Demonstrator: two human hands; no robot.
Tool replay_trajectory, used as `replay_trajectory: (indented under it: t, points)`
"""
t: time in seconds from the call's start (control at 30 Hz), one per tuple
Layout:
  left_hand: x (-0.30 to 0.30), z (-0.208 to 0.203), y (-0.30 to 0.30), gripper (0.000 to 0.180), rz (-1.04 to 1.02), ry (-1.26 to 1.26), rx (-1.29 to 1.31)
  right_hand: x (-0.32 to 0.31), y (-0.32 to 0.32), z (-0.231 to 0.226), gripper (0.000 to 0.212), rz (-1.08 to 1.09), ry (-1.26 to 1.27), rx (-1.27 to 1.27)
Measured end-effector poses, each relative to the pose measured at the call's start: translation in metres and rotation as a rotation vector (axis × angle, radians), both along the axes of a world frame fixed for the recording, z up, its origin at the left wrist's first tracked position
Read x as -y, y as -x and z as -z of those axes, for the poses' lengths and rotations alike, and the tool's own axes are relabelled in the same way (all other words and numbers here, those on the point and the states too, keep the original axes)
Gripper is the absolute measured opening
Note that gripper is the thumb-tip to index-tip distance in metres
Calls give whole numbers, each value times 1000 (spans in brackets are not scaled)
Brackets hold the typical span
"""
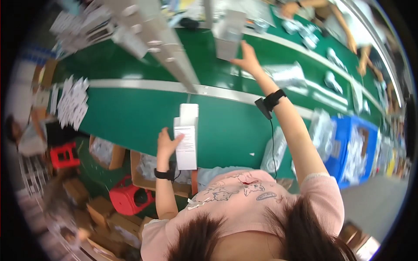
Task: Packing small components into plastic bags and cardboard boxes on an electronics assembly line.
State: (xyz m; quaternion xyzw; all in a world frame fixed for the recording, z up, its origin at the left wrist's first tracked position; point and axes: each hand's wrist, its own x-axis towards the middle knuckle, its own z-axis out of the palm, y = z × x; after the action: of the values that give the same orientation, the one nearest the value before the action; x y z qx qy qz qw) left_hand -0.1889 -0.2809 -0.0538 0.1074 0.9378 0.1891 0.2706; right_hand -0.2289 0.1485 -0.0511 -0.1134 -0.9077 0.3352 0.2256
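Note:
A long white carton (186, 150) with fine print on its face and its far-end flap sticking out is at the near edge of the green table. My left hand (167, 143) grips it from the left, thumb on its face and the other fingers at its side. My right hand (249, 60) stretches far over the green conveyor belt, fingers and thumb spread, holding nothing. Just left of it stands another pale open carton (227, 48) with something clear inside. Whether the fingertips touch that carton I cannot tell. Both wrists wear black straps.
A metal post (167, 48) rises left of my right hand. Clear-wrapped packs (285, 75) lie on the belt, with a blue bin (357, 150) to the right. Flattened white cartons (73, 102) lie at left. Red stools (130, 195) and boxes stand below; co-workers' hands (289, 9) are across.

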Motion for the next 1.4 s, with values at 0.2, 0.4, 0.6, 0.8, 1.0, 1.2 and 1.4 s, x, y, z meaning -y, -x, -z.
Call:
replay_trajectory:
  t: [0.2, 0.4, 0.6, 0.8, 1.0, 1.2, 1.4]
  points:
    - [-25, 4, 11, 72, -73, -767, 434, 52, -176, -85, 53, -437, 446, 359]
    - [-60, -31, -10, 70, -120, -845, 507, 17, -298, -58, 44, 57, 530, 370]
    - [-124, -100, -44, 80, 38, -1047, 341, -53, -226, -23, 59, 171, -320, 155]
    - [-174, -86, -70, 83, 277, -1000, -48, -84, -100, 14, 83, -67, -873, 339]
    - [-206, -79, -93, 75, 385, -962, -155, -72, -96, -11, 90, -264, -640, 846]
    - [-244, -82, -103, 68, 555, -1039, -269, -81, -207, -82, 81, 217, 112, 55]
    - [-269, -60, -131, 70, 575, -1106, -281, -45, -295, -145, 67, 330, 1116, -883]
